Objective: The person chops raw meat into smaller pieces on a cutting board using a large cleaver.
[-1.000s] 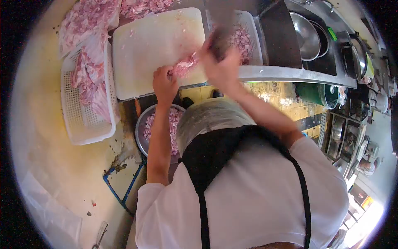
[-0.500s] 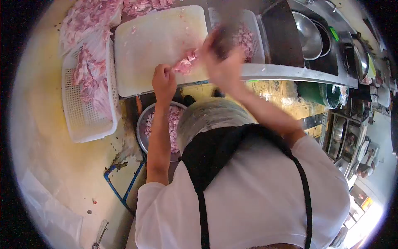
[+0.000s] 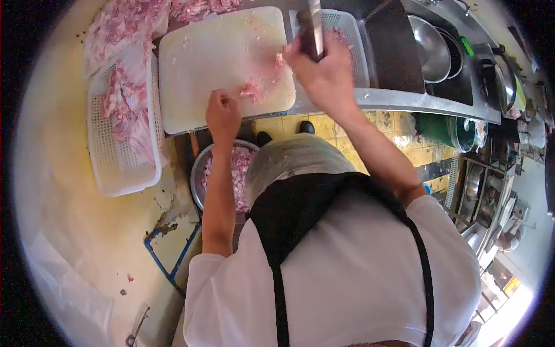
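Note:
My right hand (image 3: pixel 326 72) grips a cleaver (image 3: pixel 315 29) by its dark handle over the right edge of the white cutting board (image 3: pixel 202 69). Its blade points away from me and is seen nearly edge-on. Curled fingers form my left hand (image 3: pixel 224 115) at the board's near edge; what they hold, if anything, is hidden. Just right of those fingers lie small pieces of pink raw meat (image 3: pixel 252 89), with scraps trailing toward my right hand.
A white basket (image 3: pixel 124 188) with large raw cuts (image 3: pixel 124 107) stands left; more meat (image 3: pixel 127 23) lies behind it. Beyond the board's right side is a basket (image 3: pixel 357 52) of chopped meat. Below the counter, a metal bowl (image 3: pixel 198 191) holds meat pieces. Metal bowls (image 3: pixel 425 49) sit farther right.
The chunk of meat between my hands now shows as smaller, spread pieces. My right hand and the cleaver have shifted slightly up and right. My left hand has moved a little left.

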Demonstrator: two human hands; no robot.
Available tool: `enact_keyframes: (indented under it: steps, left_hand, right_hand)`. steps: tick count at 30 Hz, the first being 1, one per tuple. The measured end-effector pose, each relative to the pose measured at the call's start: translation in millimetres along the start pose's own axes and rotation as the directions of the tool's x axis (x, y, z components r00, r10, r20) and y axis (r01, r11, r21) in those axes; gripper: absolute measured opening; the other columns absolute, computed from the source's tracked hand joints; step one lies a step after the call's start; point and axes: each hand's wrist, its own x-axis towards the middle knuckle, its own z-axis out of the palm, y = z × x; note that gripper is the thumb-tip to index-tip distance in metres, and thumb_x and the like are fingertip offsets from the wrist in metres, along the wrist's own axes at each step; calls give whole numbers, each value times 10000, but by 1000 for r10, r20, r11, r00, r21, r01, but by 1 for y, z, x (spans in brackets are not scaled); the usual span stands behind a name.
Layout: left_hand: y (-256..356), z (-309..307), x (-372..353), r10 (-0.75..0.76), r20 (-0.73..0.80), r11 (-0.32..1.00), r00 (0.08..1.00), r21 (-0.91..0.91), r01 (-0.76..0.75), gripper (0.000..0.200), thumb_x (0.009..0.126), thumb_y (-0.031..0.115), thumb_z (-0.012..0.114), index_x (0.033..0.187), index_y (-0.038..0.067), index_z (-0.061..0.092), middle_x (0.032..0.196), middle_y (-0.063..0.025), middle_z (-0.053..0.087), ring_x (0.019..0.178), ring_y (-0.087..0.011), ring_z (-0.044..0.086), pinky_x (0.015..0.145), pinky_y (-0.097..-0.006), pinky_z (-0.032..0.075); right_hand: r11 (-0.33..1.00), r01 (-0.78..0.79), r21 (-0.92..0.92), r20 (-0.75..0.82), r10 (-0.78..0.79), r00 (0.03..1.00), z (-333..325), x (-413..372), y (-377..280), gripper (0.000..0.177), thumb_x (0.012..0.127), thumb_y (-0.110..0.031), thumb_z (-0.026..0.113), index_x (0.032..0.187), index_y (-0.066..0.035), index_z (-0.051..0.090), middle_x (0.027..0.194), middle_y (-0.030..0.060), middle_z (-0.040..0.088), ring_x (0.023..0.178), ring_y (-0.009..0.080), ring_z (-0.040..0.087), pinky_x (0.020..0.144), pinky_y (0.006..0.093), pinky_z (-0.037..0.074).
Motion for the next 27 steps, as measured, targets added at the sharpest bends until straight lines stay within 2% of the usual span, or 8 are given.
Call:
enact_keyframes:
  steps: [3,6,8,12,14,17,23,27]
  left_hand:
    - [-7,-13,-3,-90,-125,996,988,4,91,136,818,22,580,954,27,580,796,-146,618,730,-328,611,683,-399,479]
    - [-9,-13,-4,-112,-159,992,981,37,119,128,823,8,571,951,25,573,799,-147,610,742,-329,612,695,-397,482]
    - [-2,-3,-8,36,-144,999,989,-4,-37,157,797,17,584,953,19,572,874,-156,611,796,-349,612,732,-419,490]
    - [17,19,0,168,93,944,981,272,-187,276,731,55,624,1003,26,585,990,-167,577,923,-391,591,789,-475,487]
    - [12,27,11,152,123,943,981,280,-181,274,733,64,632,1003,40,592,969,-160,579,895,-386,599,770,-470,492]
    - [2,27,13,135,159,961,978,219,-168,229,741,72,635,968,55,606,902,-154,599,828,-377,617,723,-456,500]
    - [8,13,28,9,249,1000,968,-7,-8,97,742,84,628,823,32,615,736,-162,641,716,-356,638,651,-413,499]
    - [22,11,53,-44,265,996,963,81,23,120,733,119,652,782,22,602,739,-160,649,711,-348,636,649,-413,493]
  right_hand:
    - [944,73,321,-78,-51,996,-1,1,-36,137,858,-117,645,840,-11,559,640,52,550,583,151,538,557,314,449]
    - [963,19,269,-68,-1,998,81,-63,80,159,867,-140,617,862,17,598,694,122,641,607,246,594,592,412,482]
    - [819,-493,-295,563,566,603,69,-76,106,212,840,-160,592,879,48,605,731,209,650,647,306,627,641,456,489]
    - [846,-463,-265,614,518,595,67,-63,120,246,801,-171,571,878,62,594,691,240,621,643,327,629,638,459,483]
    - [811,-542,-222,602,551,577,71,-58,125,112,774,-147,580,777,-42,539,547,69,503,412,162,478,374,343,381]
    - [844,-469,-261,490,535,689,51,-51,136,201,751,-144,610,866,21,616,573,139,562,519,250,561,503,418,457]
    - [742,-669,35,569,536,624,-15,-41,175,178,770,-179,685,908,-76,640,545,-17,478,421,83,445,364,270,322]
    - [900,-417,-124,494,420,761,-21,-33,161,275,771,-195,704,987,-35,646,629,58,569,549,168,554,526,361,458]
